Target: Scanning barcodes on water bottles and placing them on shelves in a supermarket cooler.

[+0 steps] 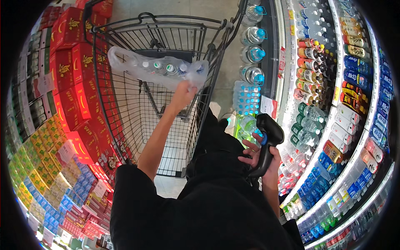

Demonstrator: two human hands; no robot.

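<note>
A translucent plastic bag (126, 61) with several capped bottles (171, 69) in it lies across the upper part of a black wire shopping cart (170, 162). My left hand (184, 93) reaches over the cart and grips the bag's near edge by its right end; its fingertips are partly hidden by the plastic. In my right hand (264, 156) is a black handheld barcode scanner (269, 137), held by its handle to the right of my body. One finger lies near its blue trigger, while other fingers are spread away from the handle.
Stacked red cartons (64, 67) flank the cart on the left, with yellow, green and blue packs (47, 165) closer to me. On the right, large water jugs (252, 54) and a shrink-wrapped bottle pack (245, 97) stand before a lit drinks shelf (339, 103).
</note>
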